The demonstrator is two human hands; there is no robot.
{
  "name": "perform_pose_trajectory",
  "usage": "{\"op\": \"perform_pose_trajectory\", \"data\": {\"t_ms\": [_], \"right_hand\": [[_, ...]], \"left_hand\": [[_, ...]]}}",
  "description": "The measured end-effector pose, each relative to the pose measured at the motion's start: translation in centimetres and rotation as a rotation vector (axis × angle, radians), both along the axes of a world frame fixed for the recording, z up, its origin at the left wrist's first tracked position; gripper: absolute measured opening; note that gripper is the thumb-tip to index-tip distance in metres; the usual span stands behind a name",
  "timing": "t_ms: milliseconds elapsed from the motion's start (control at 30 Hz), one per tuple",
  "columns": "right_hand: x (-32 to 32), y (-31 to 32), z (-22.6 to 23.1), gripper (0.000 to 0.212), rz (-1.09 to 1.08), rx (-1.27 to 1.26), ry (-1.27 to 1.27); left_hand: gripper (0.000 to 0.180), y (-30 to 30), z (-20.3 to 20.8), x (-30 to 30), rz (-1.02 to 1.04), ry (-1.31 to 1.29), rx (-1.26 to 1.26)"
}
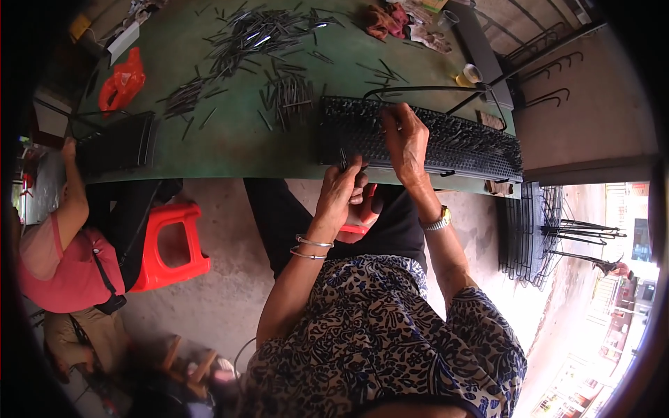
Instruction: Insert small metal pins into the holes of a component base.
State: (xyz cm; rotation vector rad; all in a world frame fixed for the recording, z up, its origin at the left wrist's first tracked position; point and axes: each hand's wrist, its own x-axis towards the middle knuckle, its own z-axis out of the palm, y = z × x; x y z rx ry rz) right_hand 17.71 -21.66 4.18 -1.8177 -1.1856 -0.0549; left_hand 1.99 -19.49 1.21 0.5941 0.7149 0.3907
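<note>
A long black perforated rack (460, 143), with rows of small holes and many short dark pieces set in it, lies along the near edge of the green table (230, 150). My left hand (339, 189) is closed at the rack's near left part, with a few thin dark strips (343, 159) sticking up from its fingers. Over the rack's middle, my right hand (408, 143) has thumb and fingertips pinched together. Whatever sits in that pinch is hidden or too small to make out. A bent black wire handle (418, 88) arches behind the rack.
Loose dark strips (258, 35) are heaped across the table, with smaller bunches (289, 97) nearer. A co-worker's hand (68, 150) touches another black rack (115, 143) at left. A red bag (124, 78), rags (387, 21), a red stool (171, 244) and stacked wire racks (526, 233) stand around.
</note>
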Motion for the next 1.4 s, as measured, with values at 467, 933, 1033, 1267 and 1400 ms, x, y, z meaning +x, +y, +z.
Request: {"op": "perform_pose_trajectory", "data": {"t_ms": [467,933,1033,1267,1400], "right_hand": [[-0.2,2.2,-3.0,0.013,0.006,-0.082,-0.365],[0.6,-1.3,0.7,0.025,0.425,-0.420,0.306],[-0.2,-2.1,0.9,0.020,0.461,-0.428,0.413],[1.0,0.1,0.0,0.010,0.060,-0.031,-0.021],[1.3,1.5,-2.5,0.010,0.040,-0.013,-0.036]], "left_hand": [[0.028,-1.1,-0.5,0.1,0.171,-0.057,-0.062],[0.026,-1.8,-0.3,0.0,0.213,0.046,0.188],[0.025,-2.0,-0.7,0.2,0.211,0.052,0.192],[0.027,-1.9,-1.0,1.0,0.255,-0.024,0.010],[0.026,-1.8,-1.0,0.8,0.161,0.005,0.043]]}}
